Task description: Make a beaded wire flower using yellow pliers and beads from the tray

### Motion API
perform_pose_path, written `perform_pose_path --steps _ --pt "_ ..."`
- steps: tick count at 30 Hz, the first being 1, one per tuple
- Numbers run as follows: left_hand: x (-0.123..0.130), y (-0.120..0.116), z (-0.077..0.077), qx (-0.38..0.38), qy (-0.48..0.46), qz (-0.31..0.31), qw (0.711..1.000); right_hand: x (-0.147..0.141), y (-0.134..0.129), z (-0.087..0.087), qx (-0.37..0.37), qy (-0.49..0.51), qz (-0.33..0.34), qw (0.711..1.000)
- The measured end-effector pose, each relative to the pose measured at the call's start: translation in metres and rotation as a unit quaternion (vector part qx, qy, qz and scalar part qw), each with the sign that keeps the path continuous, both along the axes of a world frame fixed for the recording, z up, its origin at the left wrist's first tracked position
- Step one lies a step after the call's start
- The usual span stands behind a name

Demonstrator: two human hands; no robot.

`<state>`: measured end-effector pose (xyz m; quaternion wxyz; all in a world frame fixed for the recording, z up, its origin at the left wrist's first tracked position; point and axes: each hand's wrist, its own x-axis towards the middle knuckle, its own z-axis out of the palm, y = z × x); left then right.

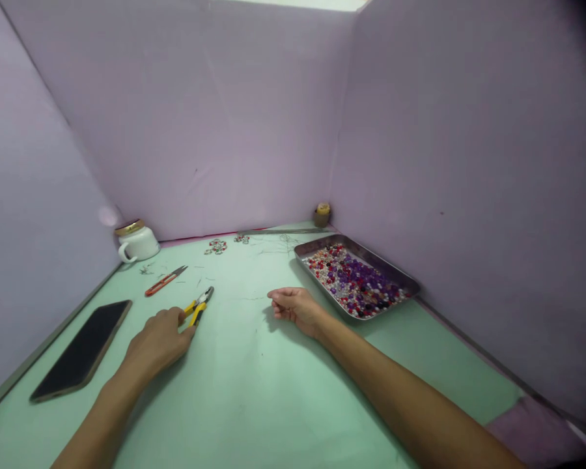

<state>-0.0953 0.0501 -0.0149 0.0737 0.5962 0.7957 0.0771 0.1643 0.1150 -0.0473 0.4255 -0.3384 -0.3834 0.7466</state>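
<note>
A purple cloth is lying at the near right edge of the green table, and a dark phone is resting near the left edge. The left hand is closing around the yellow-and-black handles of the pliers, whose metal nose is pointing away over the table, left of centre. The right hand is pinching a thin wire between thumb and fingertips, and the wire is running leftward from them toward the pliers, well apart from their nose. Just beyond that hand, to its right, a metal tray is holding loose purple, red, white and dark beads. Orange-handled snips are lying beyond the pliers, with short wire scraps sitting near them. Farther back, a white mug is standing at left, two beaded clusters are lying side by side, a wire bundle is stretching along the back edge, and a small pot is standing in the corner
</note>
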Motion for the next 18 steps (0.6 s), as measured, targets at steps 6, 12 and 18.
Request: perform_pose_path --steps 6,12,18 --pt "0.017 -0.001 0.001 -0.016 -0.008 -0.003 1.000 0.000 0.001 -0.001 -0.014 -0.006 0.011 1.000" --pt "0.033 -0.014 0.014 -0.029 -0.184 -0.025 0.982 0.001 0.003 0.001 -0.033 0.039 -0.042 0.998" --pt "0.045 -0.028 0.028 -0.040 -0.630 -0.020 0.775 -0.002 0.001 0.003 -0.031 0.050 -0.125 0.990"
